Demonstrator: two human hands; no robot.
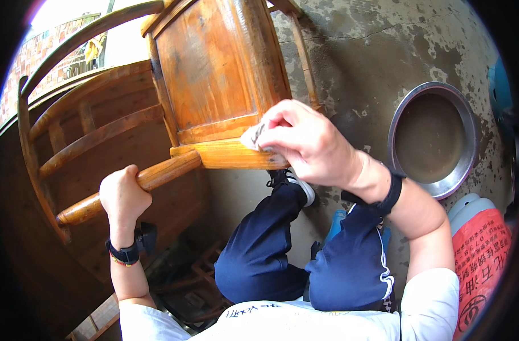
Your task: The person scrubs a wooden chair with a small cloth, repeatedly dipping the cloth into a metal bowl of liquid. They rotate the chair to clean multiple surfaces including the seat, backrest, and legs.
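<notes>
A wooden chair (208, 68) with a glossy orange-brown finish is tipped on its side before me. My left hand (125, 192) is wrapped around a round post (168, 170) of its frame. Between the thumb and fingers of my right hand (310, 143) is a small, crumpled pale cloth (253, 135), pressed against the edge rail (229, 154) of the seat. Most of the cloth is hidden inside my fingers. The slatted backrest (101, 132) reaches out to the left.
To the right, a round metal basin (432, 140) holds murky water on the stained concrete floor (353, 64). A red sack (481, 260) bearing writing covers part of a grey-blue object (470, 206) at the lower right. A dark wooden surface (76, 251) stands at the left.
</notes>
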